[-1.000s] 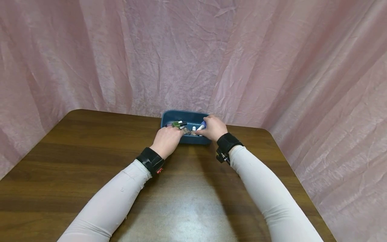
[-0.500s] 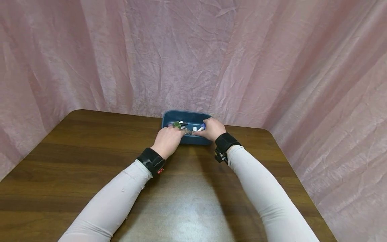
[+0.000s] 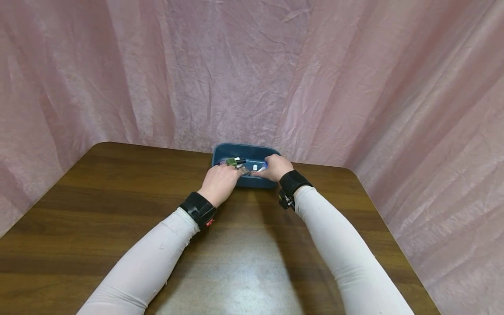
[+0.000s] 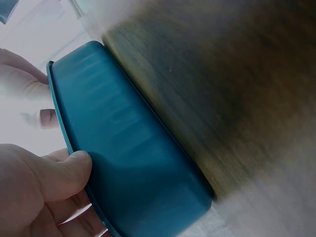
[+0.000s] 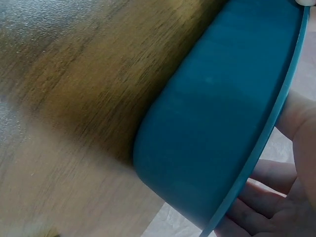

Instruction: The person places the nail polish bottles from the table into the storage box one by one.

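Observation:
A dark blue-green plastic bin [image 3: 256, 182] stands at the table's far edge with several small bottles inside. Among them lie a green nail polish bottle [image 3: 231, 162] with a black cap and a small white-capped bottle [image 3: 254, 167]. My left hand [image 3: 220, 180] grips the near rim; in the left wrist view the thumb [image 4: 69, 173] presses the outer wall, fingers behind it. My right hand [image 3: 276, 167] reaches over the right end, thumb and fingers on either side of a blue-and-white item [image 3: 264, 166]. Whether they pinch it cannot be seen.
The brown wooden table [image 3: 118, 210] extends toward me, with a bright reflection at the front. A pink velvety curtain [image 3: 244, 78] hangs directly behind the bin and along the right side.
My right hand has shifted slightly left and down over the bin's right end. The blue-and-white item between its fingers has shifted slightly too. My left hand stays on the rim.

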